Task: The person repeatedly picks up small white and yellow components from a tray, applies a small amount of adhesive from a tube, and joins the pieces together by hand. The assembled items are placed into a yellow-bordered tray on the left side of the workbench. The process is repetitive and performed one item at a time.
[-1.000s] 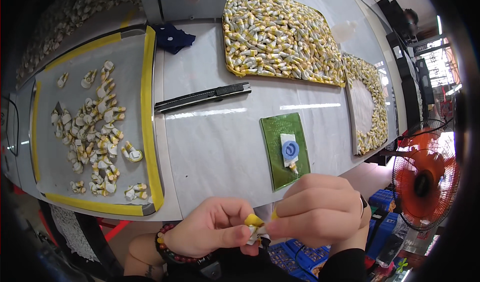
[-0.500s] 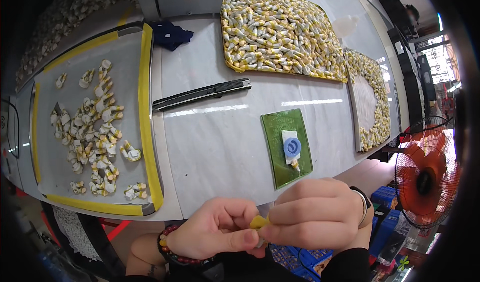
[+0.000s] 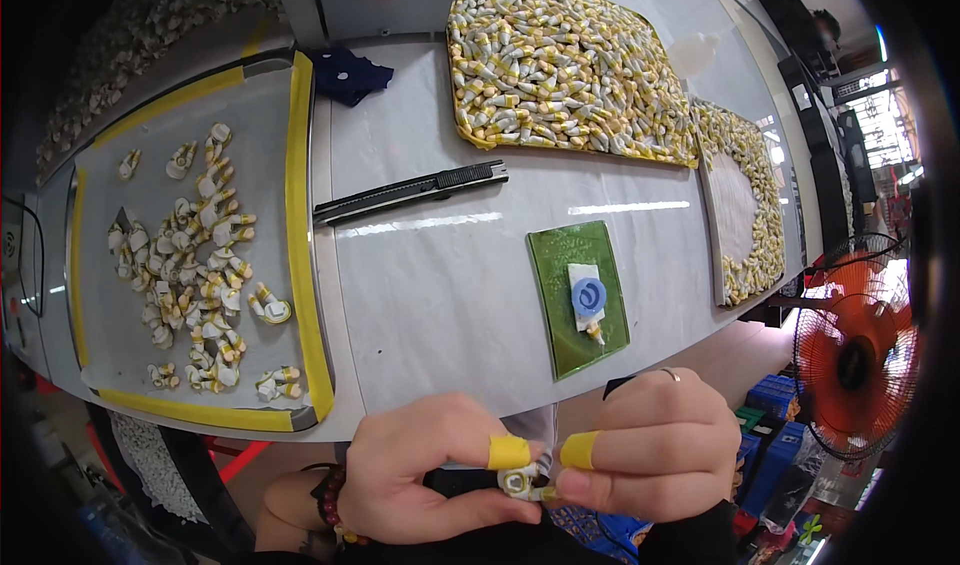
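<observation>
Low in front of me, my left hand [image 3: 425, 465] and my right hand [image 3: 660, 445] pinch a small white-and-yellow moulded figure [image 3: 515, 482] between them. A ring-shaped mark shows on its near face, and fingertips hide part of it. Yellow tape wraps the index finger of each hand. Just beyond the hands, a green mat [image 3: 562, 350] lies on the table's near edge. On the mat is a white strip [image 3: 580, 273] with a round blue piece [image 3: 588, 296] over it, and a small white-and-yellow piece [image 3: 596, 334] sits at the strip's near end.
A yellow-taped tray [image 3: 298, 215] at left bears several similar white-and-yellow figures [image 3: 190, 255]. A black snap-off knife [image 3: 412, 193] lies beside it, below a dark blue cloth [image 3: 348, 75]. Trays of small yellow-and-white pieces [image 3: 570, 65] stand at the back. An orange fan [image 3: 855, 350] is at right.
My hands have turned and shifted slightly, so the figure and the taped index fingers now show. The whole view has moved a little; the things on the table stay put.
</observation>
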Motion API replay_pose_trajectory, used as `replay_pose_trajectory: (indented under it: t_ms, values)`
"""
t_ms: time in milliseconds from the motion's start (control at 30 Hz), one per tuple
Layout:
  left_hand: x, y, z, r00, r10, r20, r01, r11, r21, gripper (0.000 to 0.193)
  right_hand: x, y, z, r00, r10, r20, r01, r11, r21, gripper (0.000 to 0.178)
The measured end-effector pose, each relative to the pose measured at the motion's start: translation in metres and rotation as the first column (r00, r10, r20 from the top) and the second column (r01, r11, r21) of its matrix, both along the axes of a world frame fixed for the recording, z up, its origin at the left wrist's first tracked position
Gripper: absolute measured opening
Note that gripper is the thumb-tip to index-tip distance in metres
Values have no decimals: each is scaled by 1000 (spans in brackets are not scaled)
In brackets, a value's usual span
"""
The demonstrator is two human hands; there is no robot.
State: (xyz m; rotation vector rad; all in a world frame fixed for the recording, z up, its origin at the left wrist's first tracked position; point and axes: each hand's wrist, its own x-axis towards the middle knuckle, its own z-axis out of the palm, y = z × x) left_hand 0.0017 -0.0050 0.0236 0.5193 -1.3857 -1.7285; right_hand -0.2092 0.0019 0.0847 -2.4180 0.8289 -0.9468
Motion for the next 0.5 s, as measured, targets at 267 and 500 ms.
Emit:
replay_pose_trajectory:
  t_ms: [267, 500]
  values:
    - [-2, -4, -1, 999, 39, -13, -39, 999, -33, 27, 0, 1, 1, 998, 8, -60, -11, 998, -54, 16]
    - [4, 0, -6, 1000, 4, -10, -3, 999, 52, 31, -50, -20, 35, 776, -607, -170, 519, 768, -375, 26]
